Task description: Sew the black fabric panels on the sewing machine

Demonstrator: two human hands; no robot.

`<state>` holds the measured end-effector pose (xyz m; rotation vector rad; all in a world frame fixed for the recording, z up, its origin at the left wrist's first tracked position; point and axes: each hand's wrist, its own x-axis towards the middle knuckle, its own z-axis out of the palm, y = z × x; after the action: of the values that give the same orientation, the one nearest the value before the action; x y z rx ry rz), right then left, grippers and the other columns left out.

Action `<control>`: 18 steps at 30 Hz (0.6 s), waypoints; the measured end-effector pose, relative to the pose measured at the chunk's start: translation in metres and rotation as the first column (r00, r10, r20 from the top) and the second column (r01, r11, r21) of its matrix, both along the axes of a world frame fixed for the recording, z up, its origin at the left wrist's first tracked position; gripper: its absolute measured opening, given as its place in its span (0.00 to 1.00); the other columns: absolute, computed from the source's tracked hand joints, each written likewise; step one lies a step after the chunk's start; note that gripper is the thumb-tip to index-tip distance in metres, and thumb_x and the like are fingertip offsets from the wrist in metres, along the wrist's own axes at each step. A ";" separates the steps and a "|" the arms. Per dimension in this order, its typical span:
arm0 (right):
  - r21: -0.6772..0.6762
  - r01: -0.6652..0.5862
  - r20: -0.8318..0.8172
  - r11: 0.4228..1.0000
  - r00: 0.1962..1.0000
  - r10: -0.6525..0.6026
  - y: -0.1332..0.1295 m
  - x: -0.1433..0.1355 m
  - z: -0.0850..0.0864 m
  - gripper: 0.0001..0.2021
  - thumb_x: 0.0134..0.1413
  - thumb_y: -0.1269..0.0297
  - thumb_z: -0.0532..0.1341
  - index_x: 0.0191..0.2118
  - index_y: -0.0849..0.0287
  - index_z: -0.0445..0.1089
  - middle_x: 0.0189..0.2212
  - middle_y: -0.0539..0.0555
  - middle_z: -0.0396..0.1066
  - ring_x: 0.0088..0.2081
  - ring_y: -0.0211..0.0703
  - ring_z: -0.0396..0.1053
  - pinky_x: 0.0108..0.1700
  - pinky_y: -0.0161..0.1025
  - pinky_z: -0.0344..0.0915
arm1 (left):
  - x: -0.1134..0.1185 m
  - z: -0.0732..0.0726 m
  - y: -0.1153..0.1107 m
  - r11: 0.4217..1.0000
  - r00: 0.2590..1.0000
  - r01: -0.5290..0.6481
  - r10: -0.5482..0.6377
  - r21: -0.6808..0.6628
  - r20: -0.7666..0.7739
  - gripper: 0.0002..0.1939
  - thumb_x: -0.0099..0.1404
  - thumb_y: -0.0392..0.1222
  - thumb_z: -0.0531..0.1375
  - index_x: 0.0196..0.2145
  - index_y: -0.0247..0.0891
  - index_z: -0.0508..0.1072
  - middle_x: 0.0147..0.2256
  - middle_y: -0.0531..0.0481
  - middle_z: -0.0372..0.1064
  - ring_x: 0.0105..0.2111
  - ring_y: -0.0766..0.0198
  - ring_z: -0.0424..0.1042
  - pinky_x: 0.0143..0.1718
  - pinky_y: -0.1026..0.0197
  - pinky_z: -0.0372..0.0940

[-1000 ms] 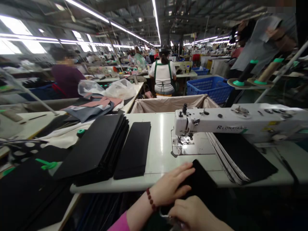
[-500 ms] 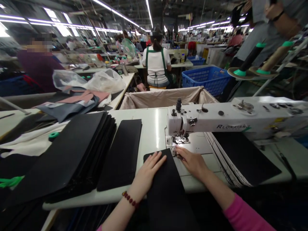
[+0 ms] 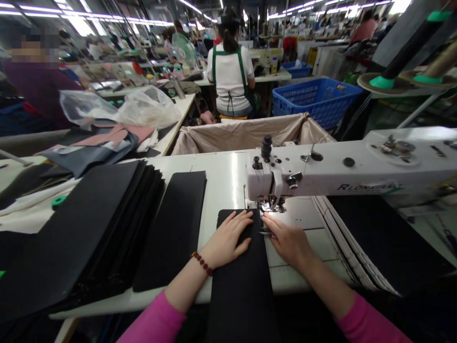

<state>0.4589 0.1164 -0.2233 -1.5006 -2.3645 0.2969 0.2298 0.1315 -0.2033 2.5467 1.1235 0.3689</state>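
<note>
My left hand (image 3: 230, 238) lies on a long black panel (image 3: 241, 290), fingers spread and pressing near its far end. The panel hangs over the table's front edge. At its right side is my right hand (image 3: 287, 238), just in front of the needle area of a white sewing machine (image 3: 321, 174). Its curled fingers are closed around a small metal tool (image 3: 264, 232), perhaps thread snips. The far end of the panel lies close to the presser foot (image 3: 273, 206), a little to its left.
Left of the panel are a thinner black stack (image 3: 174, 228) and a taller one (image 3: 89, 224). Pale-edged black pieces (image 3: 382, 233) lie under the machine arm. Behind the table stand a cloth-lined bin (image 3: 246, 136) and a blue basket (image 3: 314, 100). A seated person (image 3: 230, 71) faces away.
My left hand and the black panel have moved forward, closer to the presser foot, and the panel is straighter. My right hand stays beside the needle area. The view has tilted down.
</note>
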 end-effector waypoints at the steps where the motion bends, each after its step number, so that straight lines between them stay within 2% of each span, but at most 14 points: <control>1: -0.001 0.004 -0.004 1.000 1.000 -0.004 0.000 0.001 -0.001 0.27 0.56 0.73 0.54 0.61 0.52 0.58 0.60 0.53 0.61 0.51 0.46 0.69 0.50 0.42 0.67 | 0.001 0.000 0.003 1.000 1.000 -0.001 0.001 0.005 -0.007 0.23 0.68 0.41 0.54 0.60 0.40 0.59 0.64 0.46 0.51 0.65 0.57 0.47 0.66 0.46 0.43; 5: -0.013 0.006 0.016 1.000 1.000 -0.006 -0.002 0.003 -0.004 0.24 0.59 0.71 0.53 0.61 0.54 0.59 0.60 0.53 0.62 0.51 0.47 0.68 0.49 0.42 0.67 | 0.007 -0.004 0.004 0.999 0.999 -0.036 0.037 0.028 -0.032 0.27 0.69 0.43 0.53 0.64 0.40 0.53 0.65 0.46 0.48 0.66 0.56 0.45 0.66 0.46 0.41; 11: -0.028 0.005 0.127 1.000 0.992 -0.001 -0.002 0.000 0.001 0.26 0.59 0.70 0.54 0.63 0.50 0.56 0.60 0.52 0.61 0.48 0.46 0.70 0.43 0.40 0.69 | 0.009 -0.004 0.005 1.000 0.999 -0.023 0.024 0.018 -0.042 0.29 0.68 0.45 0.54 0.64 0.41 0.52 0.66 0.47 0.48 0.66 0.57 0.44 0.66 0.46 0.41; 18: -0.036 -0.004 0.144 0.999 0.990 0.009 -0.001 0.000 0.002 0.27 0.59 0.70 0.54 0.63 0.49 0.56 0.60 0.51 0.60 0.48 0.45 0.70 0.45 0.40 0.68 | 0.006 -0.004 0.006 1.000 1.000 -0.018 0.019 0.022 -0.024 0.29 0.68 0.45 0.55 0.64 0.43 0.53 0.65 0.48 0.48 0.66 0.56 0.45 0.66 0.46 0.42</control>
<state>0.4588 0.1155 -0.2215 -1.5799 -2.4885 0.2410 0.2359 0.1377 -0.2069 2.5674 1.1588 0.3582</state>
